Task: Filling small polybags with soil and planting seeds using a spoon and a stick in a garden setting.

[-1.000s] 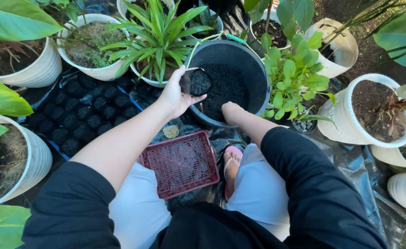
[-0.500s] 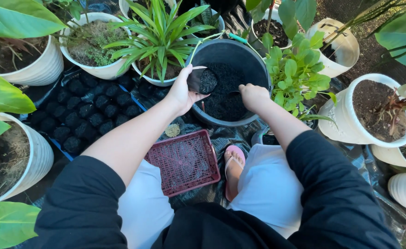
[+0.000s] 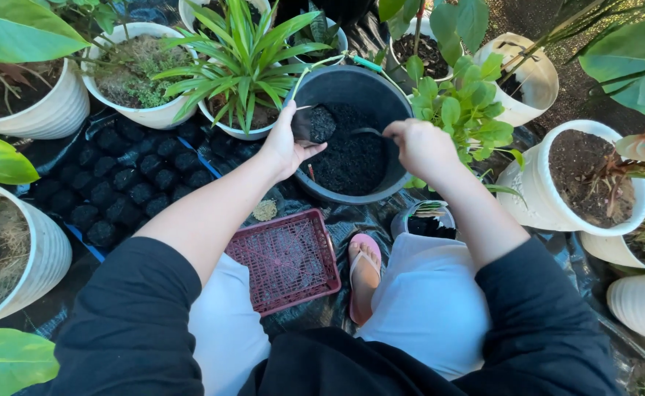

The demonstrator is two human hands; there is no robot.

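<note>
The person sits on the ground among many potted plants, and both hands are over a large black bucket (image 3: 381, 88) that is partly filled with dark soil (image 3: 352, 154). The left hand (image 3: 284, 143) is closed around a small black planting bag (image 3: 311, 125), holding it by its side at the left rim of the bucket. The bag is tilted a little and its open mouth already shows soil inside. The right hand (image 3: 418, 143) is closed around a small dark scoop (image 3: 366, 133), whose end points toward the bag, above the soil. How much soil lies on the scoop cannot be told.

To the left of the bucket many filled black bags (image 3: 124, 187) stand close together in rows on black plastic sheeting (image 3: 352, 220). A red plastic basket (image 3: 286, 260) lies upside down between the person's knees, just beside a foot in a pink sandal (image 3: 364, 275). A green spiky plant in a white pot (image 3: 242, 66) stands touching the bucket on its left side, and a leafy green plant (image 3: 462, 110) leans over its right rim. More white pots with soil (image 3: 594, 176) stand well apart at the right, and another white pot (image 3: 15, 249) at the left edge.
</note>
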